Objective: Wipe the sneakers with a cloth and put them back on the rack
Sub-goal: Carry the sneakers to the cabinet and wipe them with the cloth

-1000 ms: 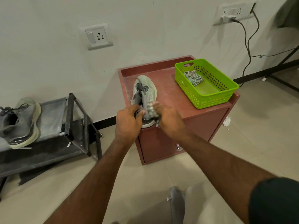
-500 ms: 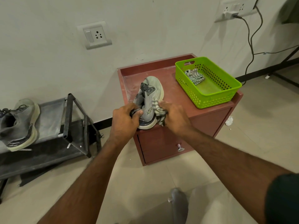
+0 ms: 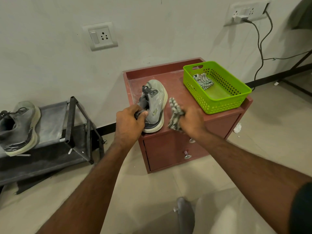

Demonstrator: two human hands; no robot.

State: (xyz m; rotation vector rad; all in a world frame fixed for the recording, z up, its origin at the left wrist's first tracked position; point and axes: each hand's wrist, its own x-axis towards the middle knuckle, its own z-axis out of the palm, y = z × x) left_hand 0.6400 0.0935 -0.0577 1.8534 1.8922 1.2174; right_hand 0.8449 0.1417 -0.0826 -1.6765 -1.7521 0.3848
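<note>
White wall (image 3: 152, 22) fills the top of the view from 9 through 3 o'clock; tiled floor (image 3: 143, 191) takes the lower half. A black shoe rack (image 3: 74, 119) stands against the wall at 9 o'clock, with one grey sneaker (image 3: 18, 129) on its upper fabric shelf, toe toward the wall, pale sole facing right. A reddish-brown cabinet (image 3: 168, 149) sits just right of centre, back edge near the wall, two metal drawer knobs on its front. A green perforated basket (image 3: 217, 98) rests on the cabinet top at 2 o'clock, and a striped rag (image 3: 203, 81) lies crumpled inside near its back left corner. A second sneaker (image 3: 154, 102), grey with cream sole, is on the cabinet top's left part, tilted onto its side, heel at the front edge, toe toward the wall. Left hand (image 3: 129, 122) grips this sneaker at the collar, thumb hooked inside the opening and fingers curled around the heel. Right hand (image 3: 192, 121) is just to the right of the sneaker, apart from it, fingers closed around a bunched striped cloth (image 3: 174, 114); loose ends stick out above and below the fist. Cloth sits near the sneaker's sole; contact cannot be made out. Wall socket (image 3: 101, 37) at 11 o'clock. A second socket plate (image 3: 248, 11) at 1 o'clock, with a black cable (image 3: 260, 48) hanging down the wall.
</note>
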